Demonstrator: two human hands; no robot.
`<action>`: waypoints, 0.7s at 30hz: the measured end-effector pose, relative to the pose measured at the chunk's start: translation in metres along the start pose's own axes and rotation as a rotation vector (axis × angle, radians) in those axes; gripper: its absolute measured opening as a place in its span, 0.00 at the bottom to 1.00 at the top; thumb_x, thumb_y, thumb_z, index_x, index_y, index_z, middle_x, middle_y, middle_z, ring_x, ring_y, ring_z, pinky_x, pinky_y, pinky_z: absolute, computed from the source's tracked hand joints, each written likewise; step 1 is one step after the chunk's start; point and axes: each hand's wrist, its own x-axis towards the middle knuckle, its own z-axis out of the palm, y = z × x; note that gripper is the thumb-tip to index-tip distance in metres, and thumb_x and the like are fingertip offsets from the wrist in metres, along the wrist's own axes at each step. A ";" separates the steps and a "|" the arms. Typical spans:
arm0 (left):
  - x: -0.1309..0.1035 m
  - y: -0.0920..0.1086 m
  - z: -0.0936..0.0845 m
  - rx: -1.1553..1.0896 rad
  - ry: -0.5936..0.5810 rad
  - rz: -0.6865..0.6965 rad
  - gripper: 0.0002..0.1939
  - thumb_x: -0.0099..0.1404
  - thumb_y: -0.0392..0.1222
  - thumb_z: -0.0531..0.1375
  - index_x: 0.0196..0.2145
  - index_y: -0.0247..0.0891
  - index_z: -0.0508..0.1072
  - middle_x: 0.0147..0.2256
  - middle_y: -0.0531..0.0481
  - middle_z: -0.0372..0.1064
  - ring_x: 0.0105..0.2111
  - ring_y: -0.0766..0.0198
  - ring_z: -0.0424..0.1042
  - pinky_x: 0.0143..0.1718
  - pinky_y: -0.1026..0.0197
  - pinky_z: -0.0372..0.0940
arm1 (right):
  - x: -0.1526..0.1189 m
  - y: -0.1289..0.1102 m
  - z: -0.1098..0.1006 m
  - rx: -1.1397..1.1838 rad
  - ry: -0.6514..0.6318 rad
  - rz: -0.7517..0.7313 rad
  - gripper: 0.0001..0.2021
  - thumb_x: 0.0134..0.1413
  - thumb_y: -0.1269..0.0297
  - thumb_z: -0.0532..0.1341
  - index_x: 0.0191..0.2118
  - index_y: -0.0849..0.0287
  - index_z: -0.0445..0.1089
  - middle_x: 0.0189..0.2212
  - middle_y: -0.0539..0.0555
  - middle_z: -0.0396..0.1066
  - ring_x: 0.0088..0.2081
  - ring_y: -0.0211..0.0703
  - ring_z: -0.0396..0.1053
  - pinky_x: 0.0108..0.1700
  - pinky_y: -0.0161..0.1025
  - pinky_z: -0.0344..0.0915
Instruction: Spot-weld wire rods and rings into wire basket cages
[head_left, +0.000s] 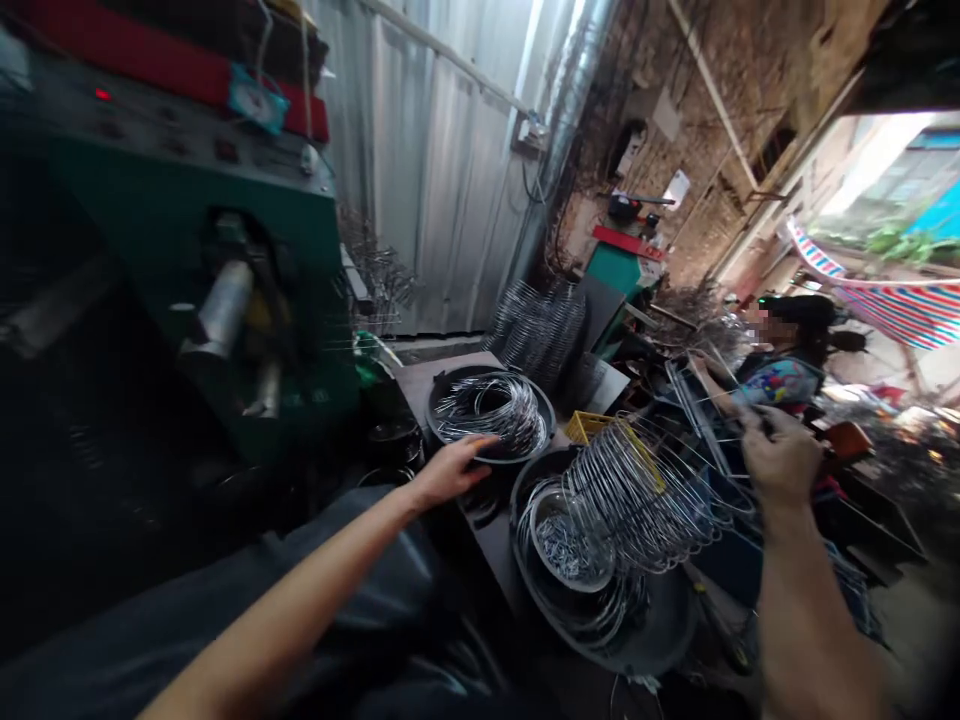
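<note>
My left hand (454,470) reaches to the near rim of a dark round basin (435,405), its fingers stretched and the thumb apart. Loops of shiny metal wire (517,410) lie coiled inside that basin. On the right, my raised right hand (780,455) is closed, and a thin wire (726,375) runs up to its fingers. Just left of this hand, a row of wire rings (630,490) leans over a larger dark basin (667,630). A bowl of small metal pieces (570,550) sits inside the larger basin.
A green machine (300,220) stands at left, by a corrugated metal wall (442,180). Stacked wire coils (536,325) rest behind the basins. A yellow crate (589,427) is beside the rings. Another person (780,375) sits at the right.
</note>
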 end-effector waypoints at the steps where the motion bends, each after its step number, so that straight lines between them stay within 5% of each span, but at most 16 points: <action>1: -0.007 0.003 -0.017 -0.045 0.076 -0.051 0.25 0.52 0.40 0.62 0.50 0.41 0.69 0.49 0.44 0.67 0.48 0.54 0.66 0.51 0.53 0.58 | -0.002 -0.012 -0.004 0.028 -0.005 -0.074 0.22 0.54 0.53 0.49 0.36 0.65 0.73 0.33 0.68 0.72 0.36 0.58 0.69 0.38 0.49 0.63; 4: -0.024 0.027 -0.048 -0.220 0.225 -0.209 0.27 0.53 0.43 0.63 0.51 0.38 0.67 0.45 0.42 0.69 0.44 0.55 0.68 0.46 0.53 0.62 | -0.024 -0.063 -0.006 0.253 -0.071 -0.272 0.15 0.56 0.56 0.51 0.37 0.57 0.72 0.33 0.61 0.72 0.37 0.53 0.69 0.41 0.47 0.63; 7: -0.041 0.060 -0.053 -0.460 0.365 -0.260 0.29 0.52 0.45 0.64 0.52 0.38 0.66 0.44 0.42 0.69 0.45 0.56 0.67 0.47 0.54 0.61 | -0.069 -0.126 0.008 0.592 -0.123 -0.271 0.10 0.54 0.57 0.56 0.34 0.57 0.71 0.30 0.55 0.72 0.33 0.46 0.69 0.37 0.41 0.64; 11: -0.081 0.092 -0.051 -0.678 0.642 -0.262 0.31 0.52 0.49 0.63 0.53 0.39 0.64 0.47 0.42 0.67 0.48 0.57 0.65 0.49 0.55 0.59 | -0.143 -0.212 0.038 1.094 -0.503 -0.112 0.11 0.53 0.57 0.57 0.31 0.59 0.70 0.26 0.51 0.69 0.29 0.41 0.66 0.31 0.35 0.63; 15: -0.137 0.113 -0.072 -0.642 0.980 -0.368 0.36 0.52 0.46 0.64 0.56 0.43 0.56 0.45 0.43 0.67 0.45 0.58 0.68 0.42 0.57 0.64 | -0.199 -0.286 0.052 1.384 -0.845 0.028 0.12 0.55 0.56 0.56 0.29 0.60 0.67 0.22 0.48 0.65 0.24 0.37 0.62 0.27 0.33 0.60; 21: -0.196 0.121 -0.126 -0.497 1.264 -0.348 0.25 0.51 0.47 0.64 0.46 0.41 0.65 0.43 0.47 0.65 0.40 0.60 0.69 0.30 0.62 0.67 | -0.239 -0.369 0.061 1.537 -0.877 -0.342 0.10 0.55 0.57 0.55 0.30 0.56 0.68 0.25 0.51 0.67 0.29 0.40 0.64 0.33 0.37 0.62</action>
